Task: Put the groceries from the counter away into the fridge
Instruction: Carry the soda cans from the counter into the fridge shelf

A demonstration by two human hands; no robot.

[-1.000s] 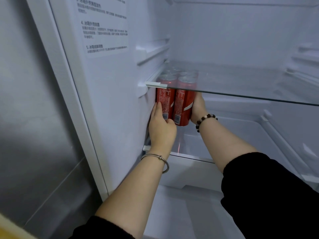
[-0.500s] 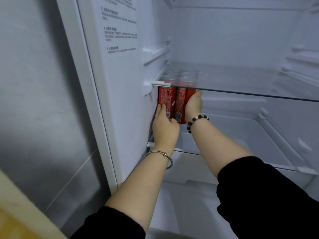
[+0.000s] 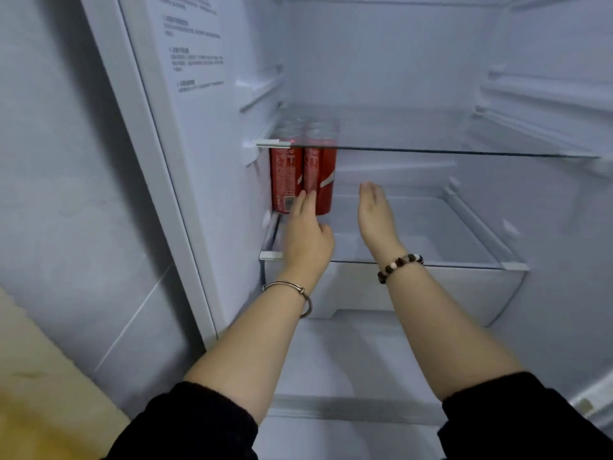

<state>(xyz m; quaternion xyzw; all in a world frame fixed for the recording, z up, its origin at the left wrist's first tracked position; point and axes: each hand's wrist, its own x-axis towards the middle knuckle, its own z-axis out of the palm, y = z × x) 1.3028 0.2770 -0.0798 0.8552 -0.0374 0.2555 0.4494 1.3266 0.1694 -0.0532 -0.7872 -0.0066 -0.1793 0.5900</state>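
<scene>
Since the earlier frame your right hand has come off the side of the red cans and your left hand has loosened its grip; the pack now stands by itself. Far left of your left hand, the fridge side wall carries a printed label, text too small to read. The cans stand upright just ahead of your left fingertips, on the lower glass shelf, tight in its left corner against the wall, tops right under the upper glass shelf. Your left hand is released, fingers straight, tips overlapping the lower front of the cans; actual contact can't be told. Silver bangle on that wrist. Your right hand is also released, flat, palm turned left, holding nothing, apart from the cans with a clear gap on their right side. Bead bracelet on that wrist. Below both wrists sits a white drawer. Black sleeves cover both forearms near the bottom edge.
</scene>
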